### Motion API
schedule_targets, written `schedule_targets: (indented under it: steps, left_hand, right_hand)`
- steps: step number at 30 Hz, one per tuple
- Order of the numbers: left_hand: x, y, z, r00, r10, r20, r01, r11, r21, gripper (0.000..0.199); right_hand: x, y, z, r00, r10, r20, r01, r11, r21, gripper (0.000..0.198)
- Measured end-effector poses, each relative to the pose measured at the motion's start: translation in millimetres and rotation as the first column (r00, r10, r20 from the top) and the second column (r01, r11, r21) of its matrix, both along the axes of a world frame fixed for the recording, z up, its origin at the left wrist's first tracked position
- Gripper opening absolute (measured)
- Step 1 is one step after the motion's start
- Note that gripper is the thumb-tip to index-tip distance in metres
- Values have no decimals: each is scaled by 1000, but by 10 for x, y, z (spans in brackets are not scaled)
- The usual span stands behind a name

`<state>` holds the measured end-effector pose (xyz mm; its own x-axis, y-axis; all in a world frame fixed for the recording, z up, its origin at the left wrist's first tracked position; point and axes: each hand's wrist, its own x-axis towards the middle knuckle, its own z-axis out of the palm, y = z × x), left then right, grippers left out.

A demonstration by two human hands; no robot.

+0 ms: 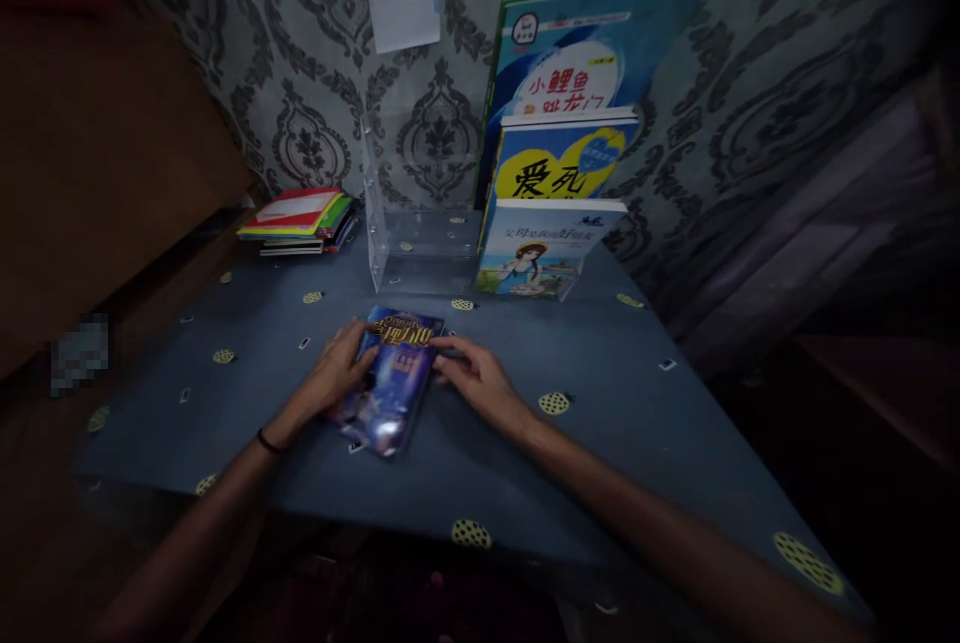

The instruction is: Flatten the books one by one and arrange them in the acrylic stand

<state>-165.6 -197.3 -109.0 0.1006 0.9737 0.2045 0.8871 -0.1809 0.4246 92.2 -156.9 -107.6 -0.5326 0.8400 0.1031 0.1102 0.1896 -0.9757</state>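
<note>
A glossy blue-purple book with gold lettering is on or just above the desk, its lower end slightly blurred. My left hand grips the book's left edge, with the thumb over the cover and a dark band at the wrist. On the opposite side, my right hand has its curved fingers against the right edge near the top. The undersides of both hands' grip are hidden. Just beyond the book stands a clear acrylic rack, its left section showing no books.
In the rack's right section, several books rise in tiers, with a light-blue book in front and a blue-yellow book behind it. A stack of books lies at the back left of the patterned desk. Patterned wallpaper backs it.
</note>
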Motion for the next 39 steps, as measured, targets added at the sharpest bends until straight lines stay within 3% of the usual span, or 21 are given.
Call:
schedule_targets:
  steps: [2, 4, 10, 16, 22, 30, 34, 39]
  left_hand:
    - [1, 110, 80, 997, -30, -71, 29, 999, -19, 37]
    - [76, 167, 166, 985, -55, -164, 52, 998, -25, 34]
    - [610, 63, 308, 953, -201, -227, 221, 973, 66, 23]
    - [944, 60, 293, 911, -66, -408, 82, 996, 22, 24]
    - [972, 136, 403, 945, -25, -326, 24, 1000, -7, 14]
    - [918, 186, 565, 987, -56, -151, 36, 991, -131, 22]
    - [940, 175, 579, 979, -64, -193, 38, 990, -135, 21]
    - [1026, 143, 547, 924, -46, -380, 14, 996, -86, 17]
  right_hand:
    - [39, -126, 17, 995, 81, -51, -86, 991, -102, 33]
    - [83, -156, 17, 994, 88, -70, -96, 989, -110, 31]
    - [192, 286, -30, 989, -136, -52, 139, 989, 44, 27]
    - [132, 538, -59, 992, -108, 65, 93, 976, 199, 38]
    - [145, 546, -124, 998, -49, 50, 39, 981, 189, 39]
    - [164, 559, -118, 999, -36, 35, 30, 984, 177, 42]
    - [160, 577, -148, 1000, -28, 14, 25, 981, 192, 40]
    - [156, 589, -153, 1000, -25, -5, 25, 983, 184, 39]
